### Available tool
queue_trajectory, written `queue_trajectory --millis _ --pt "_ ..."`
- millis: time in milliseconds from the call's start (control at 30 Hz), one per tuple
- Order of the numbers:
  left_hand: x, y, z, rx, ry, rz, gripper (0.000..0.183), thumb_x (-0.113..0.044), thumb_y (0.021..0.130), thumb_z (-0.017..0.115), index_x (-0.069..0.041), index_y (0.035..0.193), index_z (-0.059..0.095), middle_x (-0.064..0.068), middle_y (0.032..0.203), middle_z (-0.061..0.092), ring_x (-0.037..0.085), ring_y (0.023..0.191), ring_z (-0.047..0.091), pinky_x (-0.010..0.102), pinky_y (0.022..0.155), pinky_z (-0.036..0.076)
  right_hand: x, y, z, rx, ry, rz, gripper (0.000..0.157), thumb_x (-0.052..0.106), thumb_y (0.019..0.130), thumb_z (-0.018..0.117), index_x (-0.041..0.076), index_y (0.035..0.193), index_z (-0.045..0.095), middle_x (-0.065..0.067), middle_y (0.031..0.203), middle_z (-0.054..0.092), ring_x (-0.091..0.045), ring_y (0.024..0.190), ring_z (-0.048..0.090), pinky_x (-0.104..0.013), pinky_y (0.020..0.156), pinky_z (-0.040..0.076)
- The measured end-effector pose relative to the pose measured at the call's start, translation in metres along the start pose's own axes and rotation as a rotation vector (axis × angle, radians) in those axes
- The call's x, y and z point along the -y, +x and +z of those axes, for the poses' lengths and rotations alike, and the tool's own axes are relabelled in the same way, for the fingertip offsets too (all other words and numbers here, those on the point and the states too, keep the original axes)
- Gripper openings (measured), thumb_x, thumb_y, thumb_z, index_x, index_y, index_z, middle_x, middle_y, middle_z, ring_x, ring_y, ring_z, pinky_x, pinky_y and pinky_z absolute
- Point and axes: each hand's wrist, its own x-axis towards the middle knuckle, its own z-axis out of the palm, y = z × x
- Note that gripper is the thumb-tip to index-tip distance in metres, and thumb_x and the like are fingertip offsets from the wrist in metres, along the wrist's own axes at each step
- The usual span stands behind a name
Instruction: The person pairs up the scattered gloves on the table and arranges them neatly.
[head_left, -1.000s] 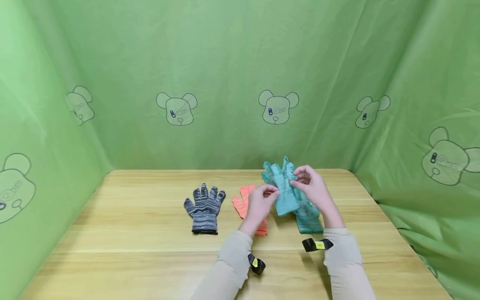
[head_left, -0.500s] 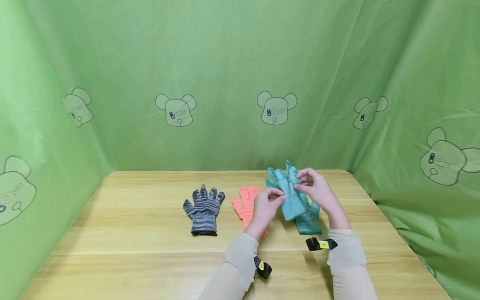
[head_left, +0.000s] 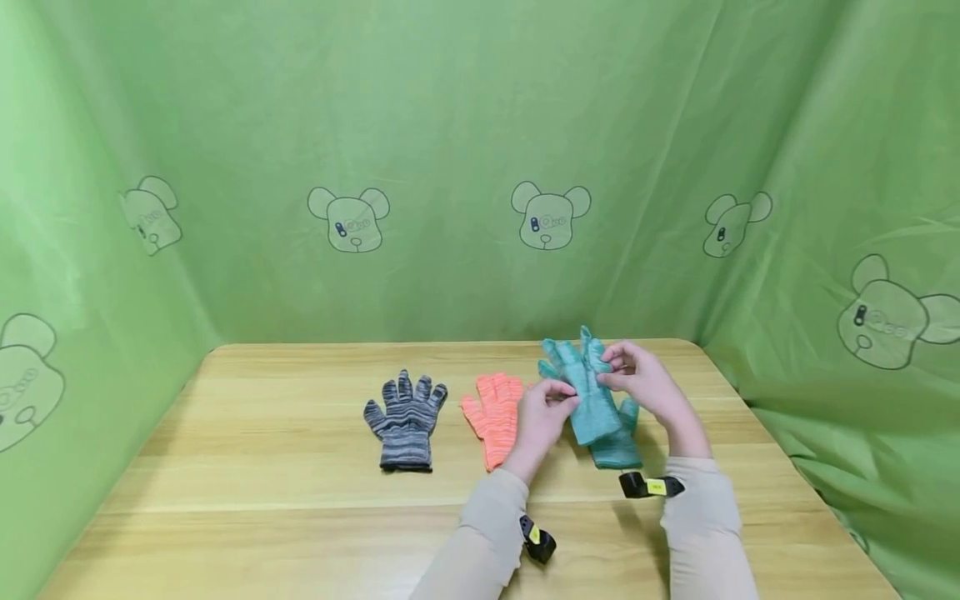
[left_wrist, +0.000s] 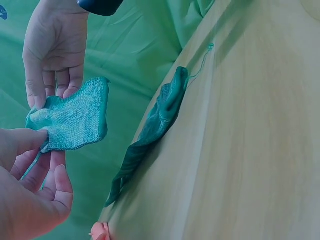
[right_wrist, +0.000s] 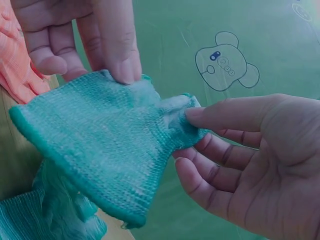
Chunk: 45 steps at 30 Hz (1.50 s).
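Both hands hold up a teal knit glove (head_left: pixel 596 412) above the table, its fingers pointing away and its cuff toward the person. My left hand (head_left: pixel 543 415) pinches its left edge between thumb and fingers. On the opposite side my right hand (head_left: pixel 643 382) pinches it near the base of the fingers, as the right wrist view shows with the thumb (right_wrist: pixel 215 114) on top. Beneath it a second teal glove (head_left: pixel 618 450) lies on the table, partly covered in the head view; a loose thread trails from it in the left wrist view.
An orange glove (head_left: pixel 495 417) lies just left of the left hand, partly hidden by it. Farther left a grey-black striped glove (head_left: pixel 407 425) lies flat, fingers spread. Green cloth (head_left: pixel 450 283) printed with bear heads surrounds the wooden table (head_left: pixel 262 467) at the back and sides.
Both hands have shifted right and slightly toward the person with the held teal glove, bringing it more over the lower one. More of the orange glove shows now.
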Motion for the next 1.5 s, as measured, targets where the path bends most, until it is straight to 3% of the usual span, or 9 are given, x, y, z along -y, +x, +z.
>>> queue_trajectory --millis 167,367,533,700,967,1200,1333,1500 --pt "0.000 -0.001 0.004 0.003 0.005 -0.035 0.007 -0.011 0.084 0.075 -0.010 0.090 0.072 0.003 0.090 0.072 0.000 0.067 0.053 0.016 0.063 0.048 -0.003 -0.001 -0.004 0.020 -0.004 0.013 0.033 0.009 0.090 0.067 -0.005 0.115 0.051 -0.017 0.103 0.056 -0.009 0.085 0.056 -0.023 0.074 0.055" --pt "0.002 -0.001 0.007 0.015 0.027 -0.027 0.008 -0.011 0.084 0.075 -0.010 0.092 0.074 0.002 0.092 0.072 -0.001 0.068 0.053 0.015 0.062 0.047 -0.009 -0.001 -0.007 0.036 0.000 0.028 0.032 0.010 0.091 0.065 -0.005 0.116 0.051 -0.015 0.101 0.057 -0.010 0.084 0.057 -0.027 0.074 0.056" --pt "0.008 -0.003 0.008 0.084 0.028 -0.029 0.012 -0.013 0.087 0.072 -0.011 0.098 0.075 0.002 0.102 0.073 0.000 0.076 0.058 0.015 0.065 0.049 -0.014 0.000 -0.009 0.044 0.001 0.041 0.031 0.008 0.092 0.064 -0.006 0.116 0.051 -0.017 0.102 0.056 -0.011 0.084 0.057 -0.025 0.070 0.056" --pt "0.013 -0.004 0.010 0.155 0.038 -0.033 0.018 -0.019 0.091 0.067 -0.014 0.107 0.075 0.003 0.111 0.072 0.003 0.089 0.065 0.017 0.074 0.052 -0.017 -0.002 -0.012 0.053 -0.016 0.068 0.033 0.010 0.092 0.063 -0.005 0.118 0.050 -0.018 0.106 0.056 -0.014 0.088 0.056 -0.030 0.075 0.057" --pt "0.012 -0.006 0.010 0.210 0.057 -0.048 0.023 -0.021 0.094 0.064 -0.015 0.114 0.073 0.002 0.116 0.071 0.008 0.100 0.066 0.018 0.080 0.053 -0.019 -0.004 -0.015 0.070 -0.016 0.114 0.033 0.010 0.092 0.063 -0.005 0.118 0.050 -0.018 0.106 0.055 -0.015 0.089 0.055 -0.028 0.076 0.056" --pt "0.013 -0.007 0.010 0.253 0.066 -0.068 0.026 -0.021 0.095 0.062 -0.015 0.119 0.071 0.002 0.119 0.071 0.005 0.089 0.065 0.017 0.070 0.051 -0.025 -0.004 -0.016 0.083 -0.017 0.139 0.032 0.009 0.092 0.062 -0.006 0.117 0.050 -0.017 0.104 0.055 -0.016 0.089 0.055 -0.036 0.081 0.056" --pt "0.015 -0.007 0.011 0.278 0.075 -0.081 0.028 -0.022 0.095 0.061 -0.016 0.121 0.070 0.002 0.113 0.072 0.013 0.083 0.066 0.018 0.062 0.049 -0.029 -0.003 -0.016 0.086 -0.015 0.153 0.031 0.007 0.091 0.062 -0.006 0.117 0.050 -0.016 0.104 0.054 -0.016 0.090 0.053 -0.034 0.080 0.056" --pt "0.016 -0.008 0.012 0.301 0.082 -0.104 0.028 -0.023 0.096 0.060 -0.016 0.122 0.069 0.003 0.101 0.074 0.025 0.089 0.069 0.018 0.061 0.048 -0.032 -0.004 -0.017 0.088 -0.013 0.166 0.032 0.006 0.091 0.062 -0.007 0.117 0.049 -0.015 0.103 0.053 -0.014 0.089 0.053 -0.032 0.080 0.057"
